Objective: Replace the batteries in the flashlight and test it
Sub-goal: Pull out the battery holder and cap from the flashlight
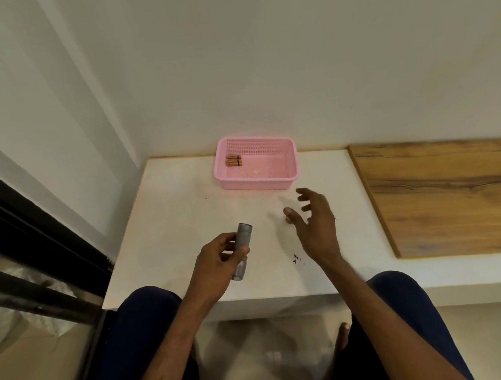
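Left hand (218, 257) is wrapped round the middle of the small grey flashlight (243, 237), just above the counter (171, 225) near its front edge. It looks like a light, rigid metal tube, probably a bit slick, so I'd grip the barrel and twist an end. Right hand (314, 224) hovers with fingers spread, holding nothing. The batteries (233, 160) lie in the pink basket (256, 186) by the back edge. They're small and roll easily, so pinch them.

2 plain off-white walls (263, 55) meet in a corner at the left, behind a white countertop (162, 213). A wood-grain board (439, 197) covers the counter's right side, up against the back wall. A black frame (39, 234) with glass runs along the left. Below the counter's edge, a pale glossy floor (249, 356) shows soft reflections. The light is even and dim.
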